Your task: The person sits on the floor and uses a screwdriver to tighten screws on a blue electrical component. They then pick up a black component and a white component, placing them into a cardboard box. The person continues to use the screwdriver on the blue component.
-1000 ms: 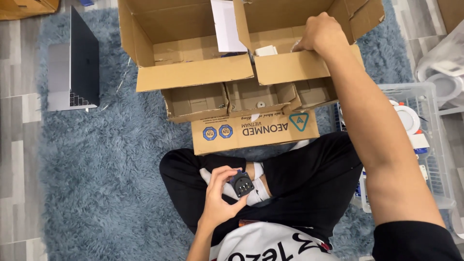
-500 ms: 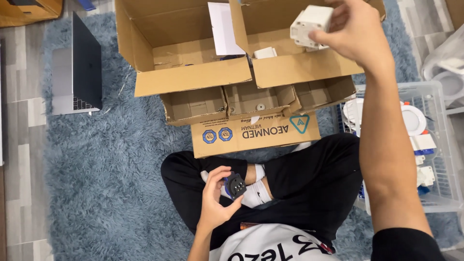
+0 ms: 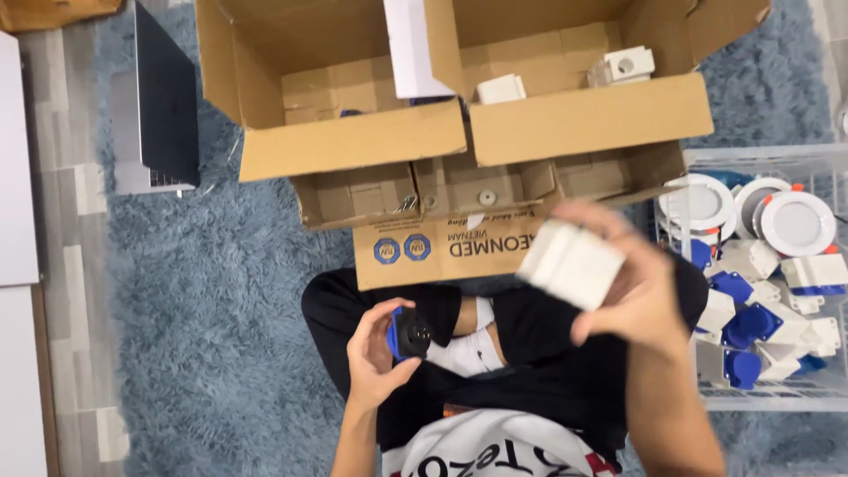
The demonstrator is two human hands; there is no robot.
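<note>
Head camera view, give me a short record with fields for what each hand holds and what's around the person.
left hand: the left hand holds a small black and blue plug part over the lap
right hand: the right hand holds a white box-shaped part, blurred
front: open cardboard boxes with a few white parts inside
right side: clear plastic crate of white and blue fittings and round white lamps
left side: laptop on the blue rug

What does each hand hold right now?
Left hand: closed on a black and blue plug.
Right hand: closed on a white box.
</note>
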